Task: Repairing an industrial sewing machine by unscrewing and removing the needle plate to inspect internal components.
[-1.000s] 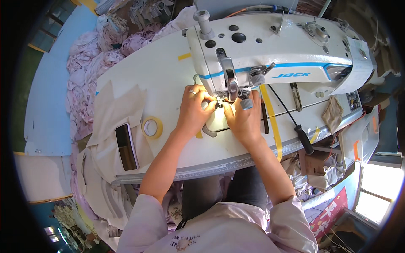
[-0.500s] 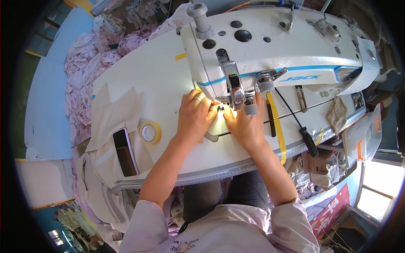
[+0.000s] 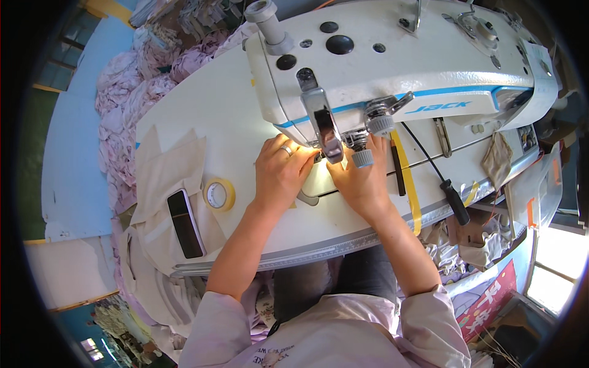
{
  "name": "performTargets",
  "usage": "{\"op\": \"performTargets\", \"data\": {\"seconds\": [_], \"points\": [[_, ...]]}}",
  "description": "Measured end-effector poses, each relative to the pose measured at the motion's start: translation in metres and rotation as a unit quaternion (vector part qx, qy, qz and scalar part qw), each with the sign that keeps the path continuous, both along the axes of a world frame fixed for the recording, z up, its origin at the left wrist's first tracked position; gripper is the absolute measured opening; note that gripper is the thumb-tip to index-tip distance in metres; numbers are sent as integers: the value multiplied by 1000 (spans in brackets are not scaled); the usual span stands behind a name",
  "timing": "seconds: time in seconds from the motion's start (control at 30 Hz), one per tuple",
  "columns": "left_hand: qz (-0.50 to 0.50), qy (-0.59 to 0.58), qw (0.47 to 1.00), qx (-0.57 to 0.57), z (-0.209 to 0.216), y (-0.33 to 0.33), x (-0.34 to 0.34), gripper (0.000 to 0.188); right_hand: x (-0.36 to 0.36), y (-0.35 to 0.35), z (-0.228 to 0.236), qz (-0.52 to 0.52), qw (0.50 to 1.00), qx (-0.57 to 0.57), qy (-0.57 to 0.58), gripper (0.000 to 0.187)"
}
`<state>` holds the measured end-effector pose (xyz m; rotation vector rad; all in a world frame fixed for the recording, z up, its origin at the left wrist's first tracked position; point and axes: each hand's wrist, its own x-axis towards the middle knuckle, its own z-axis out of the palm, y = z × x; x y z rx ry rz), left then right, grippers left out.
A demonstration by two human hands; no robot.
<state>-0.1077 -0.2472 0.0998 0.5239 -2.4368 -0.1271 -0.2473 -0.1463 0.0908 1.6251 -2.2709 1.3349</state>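
Blue-striped wht sewing machine [image 3: 392, 67] stands across the upper R of a wht table [image 3: 227, 116]. 2 bare hands work at its lit needle area: L hand [image 3: 279, 172], w/ 1 ring [image 3: 286, 149], to the L; R hand [image 3: 365, 181] to the R, small gap btwn. L thumb & fingers bent close together; R fingers partly hidden behind machine parts. Can't tell if either grips anything. Far L: tape roll [image 3: 229, 197], dark phone [image 3: 186, 224] on beige fabric pcs [image 3: 169, 172]. Far R: blk-handled tool [image 3: 454, 201] by table's front edge.

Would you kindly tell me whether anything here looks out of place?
The screwdriver right of the right hand looks slightly out of place: its black handle appears to stick out past the table's front edge.
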Motion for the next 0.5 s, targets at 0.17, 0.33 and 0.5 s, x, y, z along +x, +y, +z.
{"op": "performTargets", "data": {"seconds": [0.17,0.33,0.5], "points": [[14,-22,1000,6,-2,1,1,19,0,1,1,4,1000,-12,3,21],[2,-4,1000,21,-6,-3,0,19,-1,1,-1,7,1000,-14,8,22],[20,13,999,49,-9,-4,0,15,-2,0,-3,12,999,-31,1,21]]}}
